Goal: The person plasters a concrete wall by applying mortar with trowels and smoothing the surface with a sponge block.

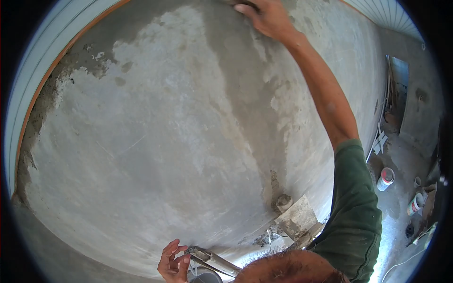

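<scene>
My right hand (270, 20) reaches up the grey plastered wall (174, 122), its fingers wrapped round a dark trowel (245, 4) that is mostly cut off by the top edge of the view. Below that hand, a darker, damp-looking strip of plaster (236, 75) runs down the wall. Low in the view is my left hand (172, 262), fingers bent and spread apart, with nothing visible in it. Its fingertips come close to the dark end of a long bar-like piece (207, 257); whether they touch, I cannot tell.
A pipe stub (284, 203) juts from the lower wall, beside a mortar-smeared board (298, 218). A grey bucket (206, 275) stands by my left hand. On the floor at right are two white buckets (385, 178) and a cable (401, 268). White panelling (42, 61) borders the wall.
</scene>
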Available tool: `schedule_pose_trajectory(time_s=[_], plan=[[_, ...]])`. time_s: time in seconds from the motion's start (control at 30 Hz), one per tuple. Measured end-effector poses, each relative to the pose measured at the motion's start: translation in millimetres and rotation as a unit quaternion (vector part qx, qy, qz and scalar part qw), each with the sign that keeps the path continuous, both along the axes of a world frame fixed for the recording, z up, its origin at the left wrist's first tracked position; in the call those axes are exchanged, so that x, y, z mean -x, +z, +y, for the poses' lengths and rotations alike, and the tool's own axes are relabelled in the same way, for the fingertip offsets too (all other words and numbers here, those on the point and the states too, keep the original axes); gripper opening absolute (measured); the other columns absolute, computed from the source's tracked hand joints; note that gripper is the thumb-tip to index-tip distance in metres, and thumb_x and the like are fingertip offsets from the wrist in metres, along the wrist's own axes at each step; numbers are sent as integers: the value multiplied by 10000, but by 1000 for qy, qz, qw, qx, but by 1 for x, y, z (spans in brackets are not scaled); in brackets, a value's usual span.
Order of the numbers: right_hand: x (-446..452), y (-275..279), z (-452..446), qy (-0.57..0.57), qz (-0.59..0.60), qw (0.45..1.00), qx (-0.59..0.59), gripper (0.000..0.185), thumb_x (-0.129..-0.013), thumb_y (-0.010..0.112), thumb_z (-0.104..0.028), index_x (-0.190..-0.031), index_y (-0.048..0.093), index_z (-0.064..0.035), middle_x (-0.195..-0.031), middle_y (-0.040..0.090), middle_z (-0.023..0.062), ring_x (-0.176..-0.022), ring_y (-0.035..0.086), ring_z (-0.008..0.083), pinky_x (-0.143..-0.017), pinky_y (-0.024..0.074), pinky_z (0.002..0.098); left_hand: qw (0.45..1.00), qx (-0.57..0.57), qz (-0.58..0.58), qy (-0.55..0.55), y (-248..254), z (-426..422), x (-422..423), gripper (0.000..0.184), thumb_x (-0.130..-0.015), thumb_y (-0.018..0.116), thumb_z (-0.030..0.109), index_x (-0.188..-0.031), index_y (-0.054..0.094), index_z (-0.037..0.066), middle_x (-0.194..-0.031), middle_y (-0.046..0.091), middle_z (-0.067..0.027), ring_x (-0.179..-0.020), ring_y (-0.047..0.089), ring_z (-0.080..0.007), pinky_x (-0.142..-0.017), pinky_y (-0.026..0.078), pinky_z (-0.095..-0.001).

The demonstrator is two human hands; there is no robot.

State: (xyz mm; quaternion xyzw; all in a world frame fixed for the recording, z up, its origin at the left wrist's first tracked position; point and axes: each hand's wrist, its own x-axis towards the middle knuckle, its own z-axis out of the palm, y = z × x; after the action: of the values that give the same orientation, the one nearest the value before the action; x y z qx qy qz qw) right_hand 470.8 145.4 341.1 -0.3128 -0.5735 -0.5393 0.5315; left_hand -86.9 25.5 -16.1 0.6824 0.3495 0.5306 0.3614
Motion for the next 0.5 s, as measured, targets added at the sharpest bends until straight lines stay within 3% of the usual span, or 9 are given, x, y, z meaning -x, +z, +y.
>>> schedule_pose_trajectory(time_s=[0.03,0.2,0.33,0.4,0.47,0.5], plan=[[12,6,2,22,-13,1000,-4,444,-918,676,-152,-1349,599,-85,-1413,531,250,-1289,493,434,-1086,396,502,999,-27,-4,-18,0,4,-6,531,-808,695,-122,-1314,553,-44,-1398,518,-248,-1120,646,-340,-784,633,-395],[51,-14,-10,-15,-258,966,14,437,-925,670,-173,-1346,587,-89,-1415,519,247,-1298,481,409,-1087,385,512,1000,-5,-10,-7,2,16,-25,476,-807,724,-101,-1259,589,-41,-1386,528,-243,-1073,667,-340,-757,637,-397],[35,23,-9,-38,-263,963,33,445,-933,667,-193,-1360,577,-103,-1439,504,228,-1301,480,406,-1089,378,515,999,-25,18,-31,24,7,-61,476,-798,732,-98,-1252,603,-31,-1354,556,-238,-1056,674,-325,-753,637,-391],[5,44,2,-49,-208,976,-44,443,-935,670,-201,-1362,580,-124,-1454,500,193,-1305,474,405,-1085,379,514,1000,18,-15,-11,14,13,-49,487,-786,735,-109,-1249,607,-29,-1349,560,-238,-1051,676,-323,-753,637,-390],[-38,29,3,-34,-219,975,-27,434,-947,656,-221,-1364,581,-130,-1463,496,180,-1310,468,411,-1093,374,512,997,61,-54,11,-1,9,-21,498,-774,738,-120,-1246,611,-26,-1343,564,-237,-1046,678,-321,-754,638,-388],[-49,27,0,-26,-233,972,-13,426,-959,642,-241,-1367,581,-136,-1471,492,167,-1315,463,417,-1100,368,510,999,16,-16,27,-11,8,-7,471,-793,730,-99,-1243,617,-17,-1345,562,-237,-1047,678,-323,-753,638,-387]])
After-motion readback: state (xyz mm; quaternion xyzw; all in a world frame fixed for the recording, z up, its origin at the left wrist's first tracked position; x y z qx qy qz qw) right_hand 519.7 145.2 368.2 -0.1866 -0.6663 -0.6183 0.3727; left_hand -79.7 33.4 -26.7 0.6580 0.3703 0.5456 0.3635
